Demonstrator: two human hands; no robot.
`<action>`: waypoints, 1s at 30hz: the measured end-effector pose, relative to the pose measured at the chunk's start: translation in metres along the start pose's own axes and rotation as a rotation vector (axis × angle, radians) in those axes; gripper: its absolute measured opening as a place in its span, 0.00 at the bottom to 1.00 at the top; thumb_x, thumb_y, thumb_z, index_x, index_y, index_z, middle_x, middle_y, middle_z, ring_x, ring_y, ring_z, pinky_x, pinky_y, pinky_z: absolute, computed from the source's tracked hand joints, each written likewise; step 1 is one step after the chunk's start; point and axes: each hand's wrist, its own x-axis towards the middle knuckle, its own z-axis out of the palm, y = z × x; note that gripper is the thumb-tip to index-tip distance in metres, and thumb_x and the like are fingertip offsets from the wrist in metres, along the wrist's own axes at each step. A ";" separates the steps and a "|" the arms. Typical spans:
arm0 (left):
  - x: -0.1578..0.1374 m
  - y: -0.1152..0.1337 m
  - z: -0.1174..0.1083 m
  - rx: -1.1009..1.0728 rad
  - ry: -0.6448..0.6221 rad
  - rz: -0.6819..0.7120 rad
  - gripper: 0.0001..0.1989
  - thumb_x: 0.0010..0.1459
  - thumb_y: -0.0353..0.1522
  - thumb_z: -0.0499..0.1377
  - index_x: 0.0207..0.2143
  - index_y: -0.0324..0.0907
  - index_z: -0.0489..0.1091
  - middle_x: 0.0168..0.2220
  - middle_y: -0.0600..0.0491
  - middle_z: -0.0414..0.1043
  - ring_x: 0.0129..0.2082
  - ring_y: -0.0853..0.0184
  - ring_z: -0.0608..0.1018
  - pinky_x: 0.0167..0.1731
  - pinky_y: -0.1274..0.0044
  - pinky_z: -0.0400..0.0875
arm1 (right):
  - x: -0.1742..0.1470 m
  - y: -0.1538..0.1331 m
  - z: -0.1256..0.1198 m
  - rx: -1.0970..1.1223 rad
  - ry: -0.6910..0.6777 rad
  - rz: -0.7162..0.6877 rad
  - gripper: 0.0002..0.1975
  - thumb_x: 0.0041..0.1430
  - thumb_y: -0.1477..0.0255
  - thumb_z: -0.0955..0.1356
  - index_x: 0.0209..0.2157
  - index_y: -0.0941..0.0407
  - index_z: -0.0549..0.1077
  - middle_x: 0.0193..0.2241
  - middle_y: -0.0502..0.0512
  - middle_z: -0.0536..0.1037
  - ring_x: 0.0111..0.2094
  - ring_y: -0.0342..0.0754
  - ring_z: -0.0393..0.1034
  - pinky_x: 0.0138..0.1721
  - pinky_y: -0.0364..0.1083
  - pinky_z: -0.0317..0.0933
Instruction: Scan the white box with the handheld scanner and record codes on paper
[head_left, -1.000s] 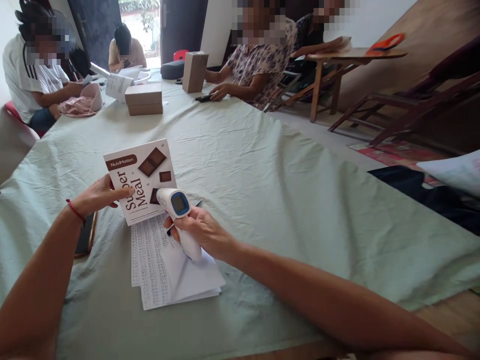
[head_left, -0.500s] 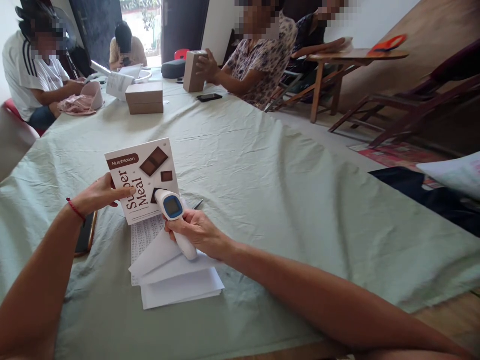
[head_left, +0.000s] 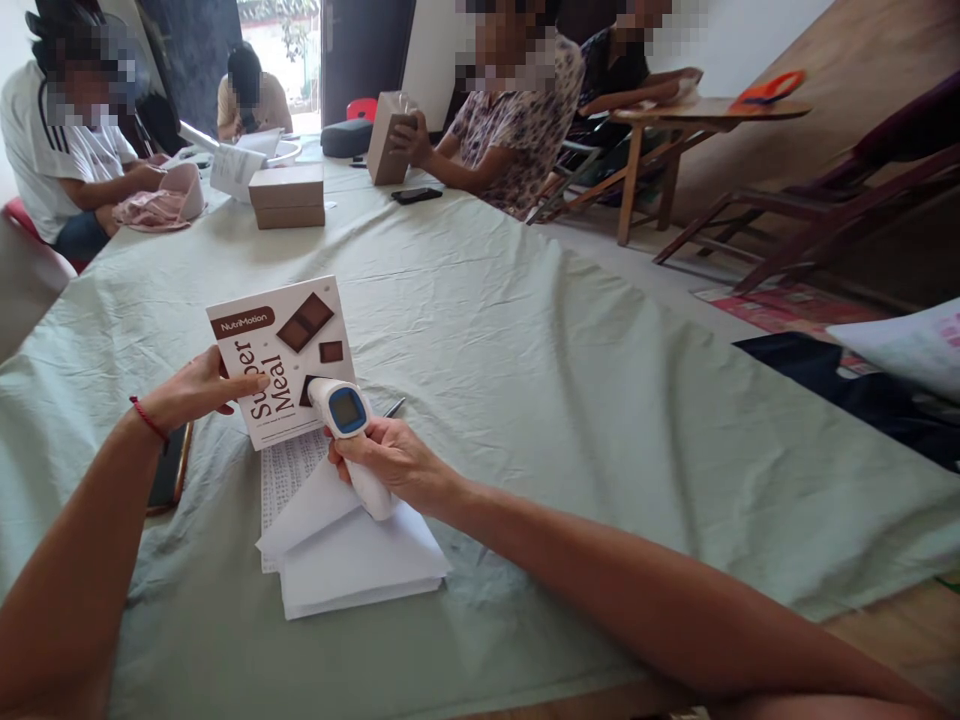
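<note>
My left hand (head_left: 199, 388) is closed on the left edge of a white and brown "NutriMotion Super Meal" box (head_left: 292, 345), thumb across its front. The box stands tilted, printed face toward me. In my right hand (head_left: 401, 462) is a white infrared thermometer (head_left: 369, 485) with a blue-rimmed screen, gripped by its handle. Its head is right in front of the box's lower right part; whether they touch I cannot tell. Below lie folded white papers (head_left: 360, 570) and a printed sheet (head_left: 274, 490). A pen (head_left: 394, 407) shows partly behind my right hand.
A phone (head_left: 171, 470) lies beside my left wrist on the green tablecloth (head_left: 525, 400). Farther off are a cardboard box (head_left: 286, 200), a dark phone (head_left: 417, 195) and a pink cloth item (head_left: 161, 205). Several people sit around; one holds a tall carton (head_left: 388, 140).
My hands, the box and the thermometer hold nearly the same pose. The folded papers under the thermometer have settled flatter. Across the table, a person's carton has tilted slightly.
</note>
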 end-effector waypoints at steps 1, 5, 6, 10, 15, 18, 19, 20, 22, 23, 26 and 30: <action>0.000 0.000 0.000 0.001 0.003 0.001 0.31 0.47 0.53 0.63 0.48 0.44 0.71 0.45 0.47 0.77 0.45 0.52 0.79 0.29 0.72 0.76 | 0.000 -0.001 0.000 -0.006 0.000 -0.002 0.17 0.45 0.58 0.73 0.25 0.57 0.69 0.22 0.50 0.71 0.24 0.42 0.62 0.27 0.43 0.56; -0.001 0.003 0.000 0.003 0.004 0.018 0.31 0.46 0.53 0.64 0.48 0.44 0.71 0.45 0.47 0.77 0.45 0.51 0.78 0.28 0.72 0.76 | -0.003 -0.004 0.001 -0.039 0.001 0.000 0.18 0.45 0.58 0.73 0.23 0.57 0.68 0.22 0.49 0.69 0.25 0.42 0.62 0.27 0.43 0.55; -0.002 0.003 0.000 0.005 0.002 0.022 0.32 0.46 0.53 0.64 0.48 0.44 0.71 0.45 0.46 0.77 0.45 0.51 0.78 0.28 0.72 0.76 | -0.003 -0.004 0.002 -0.050 0.003 0.003 0.18 0.45 0.58 0.73 0.23 0.57 0.68 0.22 0.49 0.69 0.24 0.42 0.61 0.27 0.43 0.55; -0.003 0.003 0.000 0.017 -0.004 0.035 0.31 0.47 0.53 0.63 0.48 0.43 0.71 0.45 0.46 0.77 0.44 0.51 0.78 0.29 0.72 0.76 | -0.002 0.000 0.004 -0.025 -0.005 -0.007 0.19 0.45 0.56 0.73 0.24 0.57 0.69 0.22 0.48 0.69 0.24 0.41 0.60 0.27 0.44 0.55; -0.003 0.002 0.001 0.003 -0.017 0.058 0.30 0.48 0.52 0.63 0.48 0.43 0.71 0.45 0.46 0.78 0.43 0.52 0.79 0.29 0.72 0.76 | -0.004 -0.006 0.001 0.001 -0.089 -0.027 0.21 0.44 0.54 0.75 0.27 0.57 0.70 0.24 0.49 0.71 0.26 0.43 0.64 0.29 0.44 0.58; -0.003 0.002 0.000 0.007 -0.027 0.074 0.30 0.48 0.51 0.64 0.50 0.45 0.71 0.44 0.47 0.78 0.43 0.52 0.79 0.27 0.74 0.75 | -0.008 -0.019 -0.005 -0.028 -0.114 -0.046 0.22 0.47 0.52 0.74 0.29 0.57 0.73 0.27 0.52 0.74 0.29 0.44 0.66 0.32 0.45 0.59; -0.003 0.002 0.000 0.010 -0.026 0.072 0.30 0.48 0.50 0.64 0.50 0.45 0.71 0.44 0.48 0.78 0.43 0.52 0.79 0.26 0.74 0.75 | -0.009 -0.023 -0.006 -0.021 -0.105 -0.071 0.22 0.48 0.52 0.74 0.29 0.58 0.74 0.28 0.53 0.74 0.29 0.44 0.66 0.32 0.45 0.60; -0.003 0.002 0.000 0.012 -0.022 0.065 0.30 0.48 0.50 0.64 0.50 0.45 0.71 0.44 0.48 0.78 0.43 0.52 0.79 0.26 0.74 0.75 | -0.009 -0.027 -0.008 -0.005 -0.083 -0.106 0.23 0.48 0.51 0.73 0.30 0.57 0.74 0.29 0.53 0.74 0.30 0.44 0.66 0.33 0.45 0.60; -0.004 0.002 0.000 0.001 -0.011 0.045 0.31 0.47 0.50 0.65 0.51 0.45 0.71 0.45 0.47 0.78 0.44 0.52 0.79 0.28 0.73 0.76 | -0.006 -0.031 -0.011 0.040 0.001 -0.197 0.24 0.48 0.49 0.72 0.32 0.57 0.75 0.30 0.54 0.74 0.31 0.45 0.67 0.34 0.46 0.61; -0.004 0.002 0.000 -0.008 -0.008 0.039 0.31 0.47 0.50 0.65 0.50 0.44 0.71 0.45 0.47 0.77 0.44 0.51 0.79 0.28 0.72 0.76 | -0.002 -0.032 -0.013 0.062 0.062 -0.249 0.25 0.48 0.48 0.72 0.33 0.56 0.75 0.31 0.54 0.75 0.33 0.46 0.68 0.35 0.46 0.62; -0.004 0.001 0.001 -0.024 -0.013 0.044 0.30 0.47 0.50 0.65 0.50 0.44 0.71 0.47 0.46 0.77 0.44 0.52 0.79 0.30 0.70 0.77 | 0.012 -0.028 -0.020 0.117 0.268 -0.405 0.27 0.47 0.47 0.72 0.39 0.54 0.74 0.35 0.55 0.76 0.41 0.49 0.69 0.41 0.48 0.64; -0.005 0.002 0.000 -0.005 -0.013 0.025 0.31 0.47 0.50 0.64 0.51 0.44 0.71 0.47 0.45 0.77 0.45 0.52 0.79 0.31 0.70 0.78 | 0.019 -0.013 -0.025 0.146 0.308 -0.452 0.24 0.44 0.54 0.75 0.39 0.52 0.74 0.34 0.51 0.77 0.40 0.48 0.70 0.44 0.49 0.65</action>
